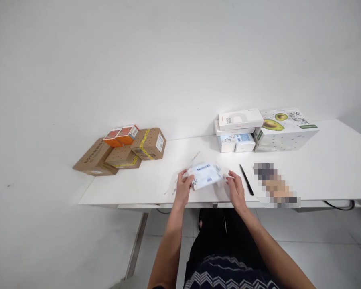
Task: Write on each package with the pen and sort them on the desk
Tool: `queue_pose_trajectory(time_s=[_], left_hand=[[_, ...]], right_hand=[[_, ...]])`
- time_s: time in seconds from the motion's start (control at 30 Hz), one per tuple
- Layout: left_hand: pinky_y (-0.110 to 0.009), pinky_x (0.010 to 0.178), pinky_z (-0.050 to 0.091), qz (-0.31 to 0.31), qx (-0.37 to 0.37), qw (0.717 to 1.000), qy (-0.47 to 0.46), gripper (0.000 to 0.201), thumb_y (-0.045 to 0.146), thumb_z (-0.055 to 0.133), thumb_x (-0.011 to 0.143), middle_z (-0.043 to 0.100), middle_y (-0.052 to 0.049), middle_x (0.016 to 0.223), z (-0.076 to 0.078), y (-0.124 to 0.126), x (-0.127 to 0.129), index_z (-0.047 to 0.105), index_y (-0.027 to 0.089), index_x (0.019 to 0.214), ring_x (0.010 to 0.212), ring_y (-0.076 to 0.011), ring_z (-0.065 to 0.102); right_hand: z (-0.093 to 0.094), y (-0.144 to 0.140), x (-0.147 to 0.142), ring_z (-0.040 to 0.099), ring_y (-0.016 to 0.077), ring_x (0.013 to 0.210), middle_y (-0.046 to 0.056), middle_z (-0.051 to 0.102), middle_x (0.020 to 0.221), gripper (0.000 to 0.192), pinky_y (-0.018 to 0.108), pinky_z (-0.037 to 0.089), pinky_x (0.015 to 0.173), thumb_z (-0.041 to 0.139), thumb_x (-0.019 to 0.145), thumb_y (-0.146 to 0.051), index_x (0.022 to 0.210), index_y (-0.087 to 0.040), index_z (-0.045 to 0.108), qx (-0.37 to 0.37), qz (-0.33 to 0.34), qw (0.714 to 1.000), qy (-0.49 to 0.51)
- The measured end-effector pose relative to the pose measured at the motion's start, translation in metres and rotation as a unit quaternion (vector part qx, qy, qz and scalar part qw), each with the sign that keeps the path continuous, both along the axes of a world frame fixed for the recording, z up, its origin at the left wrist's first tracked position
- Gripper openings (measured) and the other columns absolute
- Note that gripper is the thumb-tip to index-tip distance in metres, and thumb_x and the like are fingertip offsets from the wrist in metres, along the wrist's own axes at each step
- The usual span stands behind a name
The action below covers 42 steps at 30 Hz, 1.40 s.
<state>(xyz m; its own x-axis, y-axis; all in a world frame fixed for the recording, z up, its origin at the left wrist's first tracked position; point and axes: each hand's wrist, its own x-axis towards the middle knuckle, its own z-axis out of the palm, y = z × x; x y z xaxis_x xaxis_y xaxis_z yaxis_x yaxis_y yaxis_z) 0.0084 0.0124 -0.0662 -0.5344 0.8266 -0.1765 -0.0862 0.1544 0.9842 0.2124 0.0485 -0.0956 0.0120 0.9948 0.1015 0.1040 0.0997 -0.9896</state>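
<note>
A white and blue soft pack, which looks like a tissue pack, is held just above the white table. My left hand grips its left end, with the thumb lying on top. See-through plastic film shows around the pack's edges, partly blurred. Just off the right end is my right hand, fingers curved and apart; I see nothing held in it. A black pen lies to the right of that hand.
Brown cartons and small orange boxes are stacked at the left. At the back right, white power bank boxes rest on similar soft packs, beside an avocado-print box. A pixelated patch covers something near the front edge.
</note>
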Motion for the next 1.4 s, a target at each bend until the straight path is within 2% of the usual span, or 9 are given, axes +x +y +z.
queue_pose_trajectory(time_s=[0.1,0.23,0.33,0.53,0.67,0.77,0.93,1.13,1.4], left_hand=[[-0.031,0.075,0.053,-0.059,-0.028,0.994,-0.084,0.057,0.050,0.063,0.078,0.067,-0.009,0.101,-0.004,-0.027,0.036,0.048,0.021,0.125,0.090,-0.0214,0.066],[-0.032,0.098,0.046,-0.073,-0.029,0.996,-0.041,0.052,0.053,0.052,0.086,0.053,-0.009,0.136,-0.002,-0.030,0.061,0.053,0.022,0.128,0.125,-0.0242,0.050],[-0.032,0.107,0.038,-0.075,-0.034,0.996,-0.016,0.057,0.056,0.046,0.088,0.042,-0.007,0.146,-0.002,-0.029,0.063,0.048,0.022,0.134,0.135,-0.0234,0.039],[-0.036,0.107,0.038,-0.090,-0.087,0.989,0.075,0.059,0.059,0.044,0.088,0.045,-0.008,0.144,0.002,-0.042,0.058,0.046,0.024,0.135,0.132,-0.0253,0.042],[-0.038,0.096,0.045,-0.142,-0.070,0.979,0.129,0.049,0.055,0.055,0.084,0.060,-0.011,0.125,0.010,-0.037,0.059,0.058,0.024,0.121,0.118,-0.0276,0.054],[-0.040,0.093,0.046,-0.135,-0.046,0.975,0.171,0.047,0.049,0.063,0.079,0.062,-0.012,0.116,0.014,-0.026,0.060,0.059,0.022,0.117,0.114,-0.0290,0.056],[-0.038,0.101,0.042,-0.089,0.059,0.978,0.177,0.060,0.039,0.065,0.080,0.051,-0.013,0.132,0.001,-0.012,0.061,0.041,0.021,0.132,0.124,-0.0250,0.049],[-0.040,0.102,0.042,-0.072,0.056,0.986,0.143,0.055,0.031,0.062,0.080,0.050,-0.014,0.132,-0.024,-0.018,0.062,0.040,0.020,0.130,0.123,-0.0251,0.050],[-0.036,0.107,0.038,-0.112,0.068,0.990,0.048,0.068,0.028,0.059,0.078,0.039,-0.012,0.146,-0.017,-0.024,0.060,0.032,0.021,0.140,0.133,-0.0254,0.041]], right_hand=[[0.012,-0.006,0.019,0.053,0.0242,0.116,0.011,0.058,0.126,0.046,0.042,0.042,0.099,0.043,0.089,-0.051,0.118,-0.021,0.059,-0.020,0.028,0.999,-0.029],[0.020,-0.010,0.030,0.054,0.0244,0.115,0.011,0.059,0.125,0.050,0.043,0.043,0.098,0.050,0.085,-0.050,0.124,-0.019,0.055,-0.084,-0.021,0.996,0.015],[0.025,-0.011,0.034,0.054,0.0240,0.115,0.012,0.056,0.127,0.053,0.041,0.046,0.094,0.054,0.083,-0.049,0.126,-0.020,0.053,-0.084,-0.042,0.995,0.021],[0.025,-0.032,0.045,0.054,0.0243,0.106,0.012,0.048,0.129,0.056,0.036,0.051,0.076,0.052,0.083,-0.052,0.131,-0.024,0.049,-0.075,0.016,0.991,-0.110],[0.019,-0.041,0.043,0.056,0.0242,0.097,0.012,0.053,0.119,0.055,0.039,0.050,0.078,0.050,0.085,-0.052,0.132,-0.023,0.049,-0.059,0.036,0.987,-0.147],[0.022,-0.034,0.036,0.056,0.0254,0.099,0.012,0.056,0.117,0.054,0.040,0.049,0.078,0.050,0.085,-0.049,0.133,-0.022,0.049,-0.034,0.039,0.986,-0.158],[0.027,-0.005,0.020,0.053,0.0241,0.112,0.011,0.054,0.129,0.052,0.040,0.046,0.092,0.051,0.084,-0.035,0.134,-0.022,0.046,0.036,0.021,0.995,-0.091],[0.008,0.004,0.020,0.053,0.0229,0.118,0.010,0.055,0.130,0.046,0.043,0.041,0.102,0.055,0.083,-0.036,0.126,-0.022,0.049,0.003,0.041,0.999,-0.003],[0.002,-0.009,0.033,0.056,0.0236,0.115,0.010,0.060,0.124,0.042,0.043,0.043,0.100,0.056,0.085,-0.046,0.120,-0.022,0.055,-0.042,0.033,0.998,0.046]])
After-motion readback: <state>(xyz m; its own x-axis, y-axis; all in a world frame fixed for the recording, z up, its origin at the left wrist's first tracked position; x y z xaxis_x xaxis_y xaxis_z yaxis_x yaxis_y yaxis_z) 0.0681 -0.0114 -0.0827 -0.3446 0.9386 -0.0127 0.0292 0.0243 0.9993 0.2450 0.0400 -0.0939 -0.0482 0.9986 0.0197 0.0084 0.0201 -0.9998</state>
